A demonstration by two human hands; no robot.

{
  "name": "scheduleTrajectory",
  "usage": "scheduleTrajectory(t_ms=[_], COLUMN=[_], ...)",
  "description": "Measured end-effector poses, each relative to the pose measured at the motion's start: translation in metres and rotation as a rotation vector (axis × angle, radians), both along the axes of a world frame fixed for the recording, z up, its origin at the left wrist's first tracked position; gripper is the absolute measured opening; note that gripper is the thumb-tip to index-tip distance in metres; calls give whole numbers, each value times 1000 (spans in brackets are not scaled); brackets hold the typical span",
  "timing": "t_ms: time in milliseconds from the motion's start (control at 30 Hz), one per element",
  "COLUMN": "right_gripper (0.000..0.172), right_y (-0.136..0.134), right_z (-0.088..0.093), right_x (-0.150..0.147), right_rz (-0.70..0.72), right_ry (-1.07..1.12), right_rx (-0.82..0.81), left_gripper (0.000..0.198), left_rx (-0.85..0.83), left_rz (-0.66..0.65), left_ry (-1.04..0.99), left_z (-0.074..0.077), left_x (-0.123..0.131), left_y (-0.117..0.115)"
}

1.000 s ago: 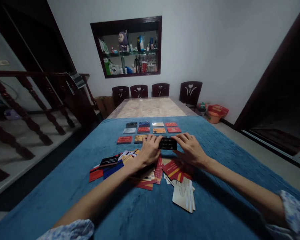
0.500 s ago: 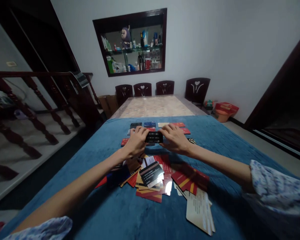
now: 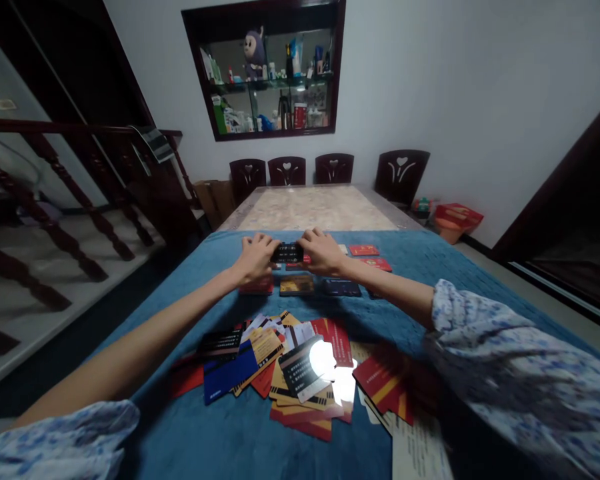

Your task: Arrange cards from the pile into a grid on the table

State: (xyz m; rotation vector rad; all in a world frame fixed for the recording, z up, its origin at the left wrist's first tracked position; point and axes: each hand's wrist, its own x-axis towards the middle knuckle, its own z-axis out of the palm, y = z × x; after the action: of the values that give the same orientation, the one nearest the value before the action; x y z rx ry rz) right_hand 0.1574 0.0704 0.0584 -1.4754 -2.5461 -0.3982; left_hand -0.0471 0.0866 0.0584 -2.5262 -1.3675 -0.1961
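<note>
A black card (image 3: 288, 253) with light print is held up at both ends above the far part of the blue cloth. My left hand (image 3: 256, 259) pinches its left end; my right hand (image 3: 323, 252) grips the right end. Under and around the hands lie cards in rows: a red card (image 3: 256, 287), a gold card (image 3: 297, 285), a dark blue card (image 3: 342, 287) and more red cards (image 3: 364, 251). Closer to me spreads a loose heap with a black striped card (image 3: 306, 371), a blue card (image 3: 230, 368) and red-and-yellow cards (image 3: 383, 380).
The blue cloth (image 3: 180, 427) covers the near part of a long marble-topped table (image 3: 315, 208). Dark chairs (image 3: 403, 175) stand along its far end. A wooden railing (image 3: 55, 220) runs at the left, and an orange bin (image 3: 450, 230) sits on the floor at the right.
Both hands have moved forward and left with the black card, toward the far rows. The gold and dark blue cards below them now show. The view has shifted slightly.
</note>
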Motion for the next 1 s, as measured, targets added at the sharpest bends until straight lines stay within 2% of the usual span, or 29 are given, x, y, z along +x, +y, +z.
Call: scheduleTrajectory(t_ms=[400, 633, 833, 1000], right_gripper=[47, 48, 48, 44], right_y=[72, 108, 129, 138], right_z=[2, -5, -17, -22], right_x=[-33, -45, -45, -49], right_rz=[-2, -45, -70, -86], right_ry=[-42, -57, -98, -101], right_rx=[-94, -232, -308, -339], left_gripper=[44, 45, 44, 36], left_rx=[-74, -176, -228, -283], left_rz=[108, 170, 125, 105], left_ry=[4, 16, -9, -42], left_z=[-3, -15, -31, -35], left_x=[-20, -23, -25, -25], left_y=[62, 98, 128, 141])
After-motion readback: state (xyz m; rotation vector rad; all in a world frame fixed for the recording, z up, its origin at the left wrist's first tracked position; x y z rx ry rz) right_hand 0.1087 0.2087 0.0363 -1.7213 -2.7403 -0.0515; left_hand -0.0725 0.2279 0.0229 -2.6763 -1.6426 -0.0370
